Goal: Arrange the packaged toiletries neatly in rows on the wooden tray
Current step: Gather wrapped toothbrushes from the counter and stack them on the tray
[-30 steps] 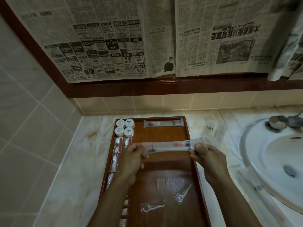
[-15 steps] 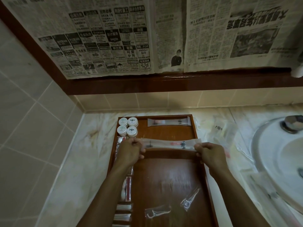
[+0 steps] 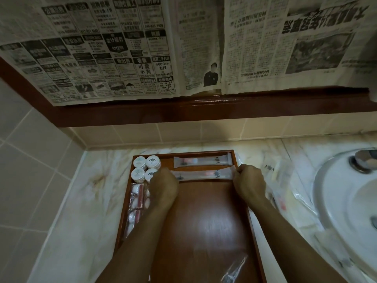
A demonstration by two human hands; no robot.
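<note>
Both hands are seen gripping one long translucent plastic sachet [image 3: 204, 174] by its ends: the left hand [image 3: 165, 186] is curled round the left end, and the right hand [image 3: 250, 183] is pinching the right end between thumb and fingers. This sachet is held lying crosswise on the far part of the dark reddish-brown wooden tray [image 3: 206, 231], just in front of and parallel to a second, matching sachet [image 3: 202, 160] laid along the tray's far edge.

Sheets of black-and-white newspaper [image 3: 183, 43] are hung across the wall above a dark wooden ledge [image 3: 204, 108]. The tray is set on a pale veined marble surface [image 3: 81, 201], with beige wall tiles [image 3: 30, 160] to the left. A white round basin [image 3: 346, 201] with a metal tap [image 3: 365, 160] is seen at the right edge.

Clear plastic packets [image 3: 281, 186] are scattered on the surface between tray and basin. Along the tray's left side a column of small packets with red and white contents [image 3: 138, 199] is laid. Four small white round lidded jars [image 3: 145, 167] are grouped in the far left corner, touching one another. A crumpled clear wrapper [image 3: 234, 270] is lying at the tray's near right.
</note>
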